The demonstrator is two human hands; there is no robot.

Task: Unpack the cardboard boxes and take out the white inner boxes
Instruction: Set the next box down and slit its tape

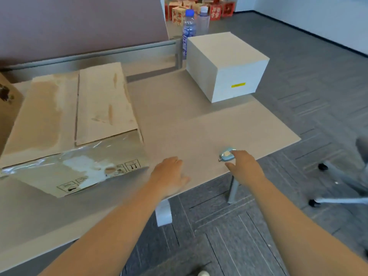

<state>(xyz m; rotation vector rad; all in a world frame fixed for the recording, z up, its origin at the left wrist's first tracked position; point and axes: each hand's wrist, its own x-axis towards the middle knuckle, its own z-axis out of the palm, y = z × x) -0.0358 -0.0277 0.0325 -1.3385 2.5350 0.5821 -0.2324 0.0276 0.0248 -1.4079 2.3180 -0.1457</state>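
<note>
- The right hand (244, 164) covers the near side of a small blue tool (226, 154) — its fingertips are out of sight.
- The left hand (169, 174) is motion-blurred.
- A brown box (8, 100) at nine o'clock is cut by the edge.
- A chair base (342, 182) at three o'clock is cropped.
- The printed labels on the cardboard box (75, 136) are unreadable.
</note>
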